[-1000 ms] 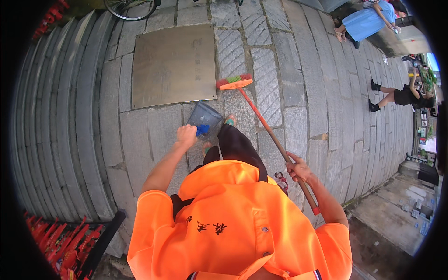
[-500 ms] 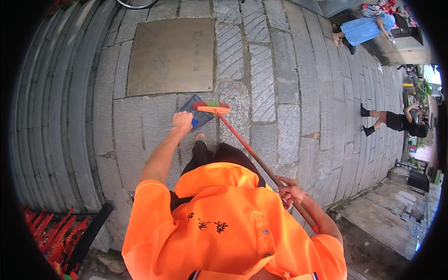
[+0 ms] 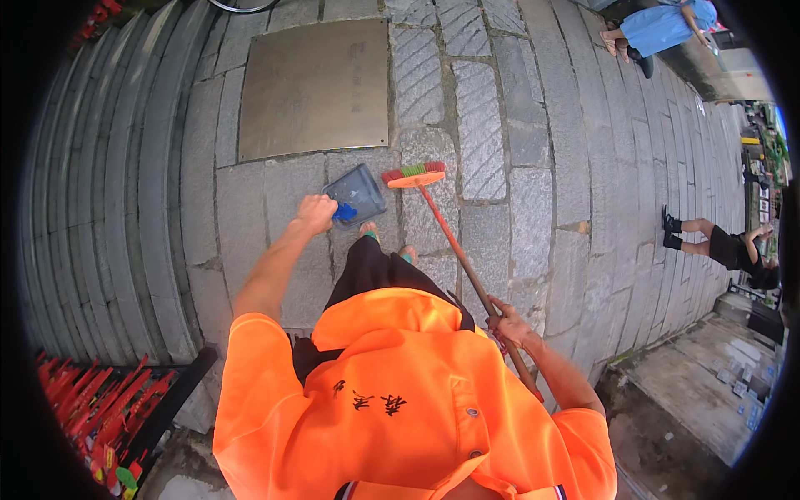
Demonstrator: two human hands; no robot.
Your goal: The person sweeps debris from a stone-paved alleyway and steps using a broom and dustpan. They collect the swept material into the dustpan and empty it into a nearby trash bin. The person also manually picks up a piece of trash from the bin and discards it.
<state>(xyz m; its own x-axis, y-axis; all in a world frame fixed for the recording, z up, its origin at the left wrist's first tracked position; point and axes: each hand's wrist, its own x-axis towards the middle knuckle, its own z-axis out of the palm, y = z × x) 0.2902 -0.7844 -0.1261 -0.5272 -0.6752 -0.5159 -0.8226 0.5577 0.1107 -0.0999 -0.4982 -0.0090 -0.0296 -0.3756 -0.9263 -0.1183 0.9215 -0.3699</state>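
My left hand [image 3: 315, 214] is closed round the blue handle of a dark grey dustpan [image 3: 360, 191], which is held low in front of my feet. In my right hand [image 3: 510, 323] is the reddish-brown stick of a broom [image 3: 415, 176]. The stick slants from beside my right hip up to an orange head with red and green bristles. That head is just right of the dustpan, apart from it, with its bristles turned away from me. Whether it touches the paving is hard to tell.
Grey stone paving [image 3: 533, 221] surrounds me, with a flat metal plate [image 3: 317, 92] set in it ahead. Stone steps [image 3: 125, 192] run along the left. A rack with red ribbons [image 3: 104, 408] stands lower left. Two people are at the right: one in blue [image 3: 658, 32], one in black [image 3: 733, 250].
The broom head has moved right, away from the dustpan it overlapped before. The dustpan now shows its open tray more fully. Both my feet have come into view.
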